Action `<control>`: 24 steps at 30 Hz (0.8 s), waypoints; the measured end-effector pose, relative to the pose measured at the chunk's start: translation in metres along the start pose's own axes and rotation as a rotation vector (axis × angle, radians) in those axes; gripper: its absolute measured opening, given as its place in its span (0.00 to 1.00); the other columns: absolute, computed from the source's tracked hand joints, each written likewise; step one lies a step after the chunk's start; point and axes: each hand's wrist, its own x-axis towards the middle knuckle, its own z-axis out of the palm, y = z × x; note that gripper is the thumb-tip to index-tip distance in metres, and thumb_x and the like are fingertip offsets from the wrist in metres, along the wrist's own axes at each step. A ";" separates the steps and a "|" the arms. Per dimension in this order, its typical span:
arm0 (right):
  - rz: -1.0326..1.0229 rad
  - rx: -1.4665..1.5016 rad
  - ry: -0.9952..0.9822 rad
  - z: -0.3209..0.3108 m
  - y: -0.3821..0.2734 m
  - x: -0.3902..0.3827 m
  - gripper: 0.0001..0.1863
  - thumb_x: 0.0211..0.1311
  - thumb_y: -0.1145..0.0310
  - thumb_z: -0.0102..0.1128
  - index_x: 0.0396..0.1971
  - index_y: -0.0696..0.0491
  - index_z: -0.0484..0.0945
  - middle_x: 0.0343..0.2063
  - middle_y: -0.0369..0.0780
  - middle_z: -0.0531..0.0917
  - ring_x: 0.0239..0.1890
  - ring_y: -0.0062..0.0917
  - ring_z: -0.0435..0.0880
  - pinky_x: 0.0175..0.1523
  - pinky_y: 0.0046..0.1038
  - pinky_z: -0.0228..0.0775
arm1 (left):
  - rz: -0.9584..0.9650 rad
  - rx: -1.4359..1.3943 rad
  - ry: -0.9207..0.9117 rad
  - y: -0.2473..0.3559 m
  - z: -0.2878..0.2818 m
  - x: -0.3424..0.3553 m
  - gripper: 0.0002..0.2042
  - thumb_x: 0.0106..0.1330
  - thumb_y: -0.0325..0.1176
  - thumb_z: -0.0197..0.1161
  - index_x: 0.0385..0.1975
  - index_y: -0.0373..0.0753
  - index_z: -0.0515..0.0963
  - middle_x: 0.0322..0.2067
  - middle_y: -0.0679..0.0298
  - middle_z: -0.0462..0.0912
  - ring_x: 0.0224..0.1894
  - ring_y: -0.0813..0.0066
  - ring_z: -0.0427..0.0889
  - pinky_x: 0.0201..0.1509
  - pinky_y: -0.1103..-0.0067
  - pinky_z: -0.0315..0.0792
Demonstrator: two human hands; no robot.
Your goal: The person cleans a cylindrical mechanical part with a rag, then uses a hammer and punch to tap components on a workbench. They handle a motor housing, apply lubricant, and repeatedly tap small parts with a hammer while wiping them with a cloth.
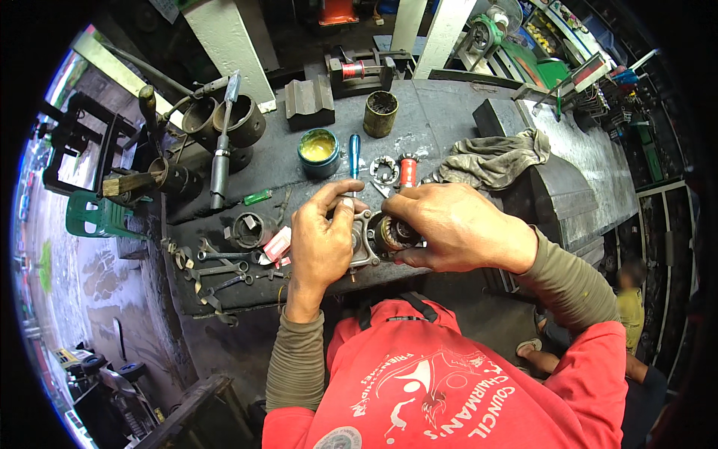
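My left hand (323,238) is closed around a grey cast-metal housing (365,243) with bolt lugs, its thumb and forefinger curled near the top edge. My right hand (458,226) grips a round, copper-toned motor part (390,235) with a dark centre, right beside the housing. Fingers cover much of both pieces, so I cannot tell whether they are joined. Just beyond my hands lie a blue-handled screwdriver (354,156), a notched metal ring (384,170) and a red cylinder (408,170). Near my left wrist is a red-and-white packet (277,245).
Yellow grease fills an open jar (318,152); a rusty can (381,114) stands behind it. Several wrenches (224,269) lie at the bench's left edge. A crumpled rag (495,160) rests at right, near steel blocks (557,176). Someone in yellow (630,313) is at far right.
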 end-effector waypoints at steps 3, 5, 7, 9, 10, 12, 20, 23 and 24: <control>-0.010 0.081 0.113 -0.001 0.002 -0.004 0.27 0.49 0.62 0.77 0.46 0.59 0.77 0.38 0.49 0.83 0.43 0.47 0.86 0.45 0.44 0.80 | -0.029 0.001 -0.005 -0.001 0.000 0.000 0.12 0.74 0.24 0.53 0.49 0.30 0.82 0.35 0.55 0.90 0.37 0.77 0.87 0.43 0.79 0.79; -0.024 0.129 0.173 0.001 0.003 -0.007 0.26 0.49 0.62 0.77 0.45 0.59 0.77 0.38 0.49 0.82 0.42 0.48 0.86 0.45 0.44 0.80 | -0.061 0.018 -0.024 0.000 -0.001 0.000 0.12 0.76 0.23 0.52 0.51 0.29 0.81 0.36 0.58 0.89 0.38 0.80 0.85 0.44 0.83 0.77; -0.021 0.167 0.180 0.003 0.004 -0.009 0.26 0.49 0.63 0.77 0.45 0.59 0.78 0.37 0.50 0.82 0.42 0.49 0.86 0.46 0.45 0.80 | -0.063 0.010 -0.019 0.001 -0.002 -0.001 0.11 0.76 0.23 0.52 0.50 0.29 0.81 0.36 0.57 0.89 0.38 0.81 0.85 0.44 0.83 0.77; -0.014 0.174 0.183 0.004 0.006 -0.010 0.25 0.48 0.63 0.76 0.45 0.59 0.79 0.37 0.49 0.82 0.42 0.49 0.85 0.46 0.45 0.79 | -0.072 -0.014 -0.021 0.002 -0.002 -0.002 0.11 0.76 0.23 0.52 0.50 0.29 0.81 0.36 0.57 0.89 0.38 0.81 0.84 0.44 0.83 0.77; -0.048 0.179 0.213 0.004 0.007 -0.011 0.25 0.48 0.63 0.76 0.44 0.59 0.79 0.37 0.49 0.82 0.42 0.49 0.85 0.46 0.45 0.79 | -0.071 -0.036 -0.018 0.002 -0.002 -0.002 0.11 0.76 0.23 0.52 0.50 0.29 0.81 0.36 0.57 0.89 0.38 0.81 0.84 0.44 0.83 0.77; -0.028 0.197 0.229 0.004 0.008 -0.011 0.24 0.47 0.64 0.76 0.43 0.60 0.80 0.37 0.49 0.82 0.41 0.49 0.85 0.46 0.44 0.79 | -0.065 -0.042 -0.018 0.003 -0.001 -0.002 0.11 0.76 0.23 0.52 0.49 0.29 0.81 0.36 0.57 0.89 0.38 0.81 0.84 0.44 0.83 0.77; -0.039 0.239 0.282 0.011 0.009 -0.015 0.24 0.48 0.64 0.75 0.45 0.60 0.81 0.36 0.48 0.81 0.42 0.48 0.85 0.46 0.44 0.78 | -0.071 -0.029 -0.008 0.005 0.002 -0.002 0.11 0.75 0.22 0.52 0.48 0.28 0.81 0.36 0.56 0.89 0.37 0.80 0.85 0.43 0.83 0.77; 0.018 0.279 0.286 0.014 0.012 -0.017 0.26 0.48 0.63 0.76 0.47 0.59 0.81 0.36 0.48 0.81 0.42 0.48 0.84 0.47 0.44 0.78 | -0.061 -0.032 -0.004 0.005 0.003 -0.003 0.11 0.75 0.22 0.52 0.47 0.28 0.81 0.36 0.56 0.89 0.36 0.80 0.85 0.43 0.84 0.77; -0.020 0.284 0.293 0.015 0.013 -0.017 0.27 0.48 0.63 0.76 0.48 0.59 0.80 0.37 0.48 0.80 0.43 0.48 0.84 0.47 0.44 0.78 | -0.074 -0.014 0.001 0.005 0.003 -0.003 0.11 0.75 0.22 0.52 0.47 0.28 0.81 0.36 0.56 0.89 0.36 0.80 0.85 0.43 0.84 0.77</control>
